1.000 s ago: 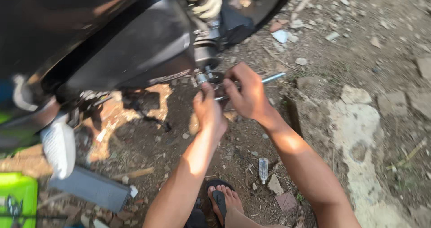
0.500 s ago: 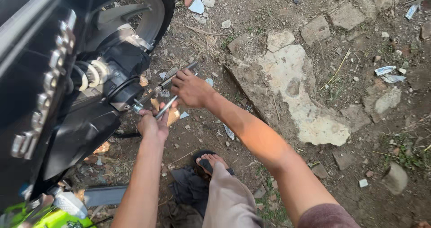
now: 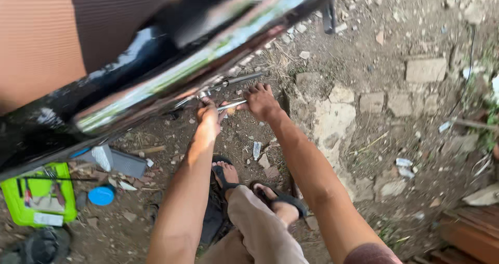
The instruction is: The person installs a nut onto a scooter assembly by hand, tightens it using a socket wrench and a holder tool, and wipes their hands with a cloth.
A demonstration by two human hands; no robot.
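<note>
Hands are both up under the shiny black body of the motorbike (image 3: 171,71), working at a fastening tucked just below its lower edge. The left hand (image 3: 208,117) is closed around the near end of a slim metal wrench (image 3: 231,105), with its knuckles close to the bike's underside; the right hand (image 3: 261,102) is wrapped around the outer end of the same tool, fingers curled tight. The head of the wrench and whatever bolt it meets are hidden behind the left hand, so it cannot be told whether the fastening is loose or tight. Judging from the two-handed hold, the turning looks to be in progress: nothing removed lies beside the hands, and no bolt or nut shows on the dirt near them. A second thin metal rod (image 3: 239,79) runs just above the wrench. Well apart, at lower left, sit a green tool tray (image 3: 18,212) and a round blue lid (image 3: 101,195), both untouched. The person squats on bare earth in black sandals (image 3: 283,197).
</note>
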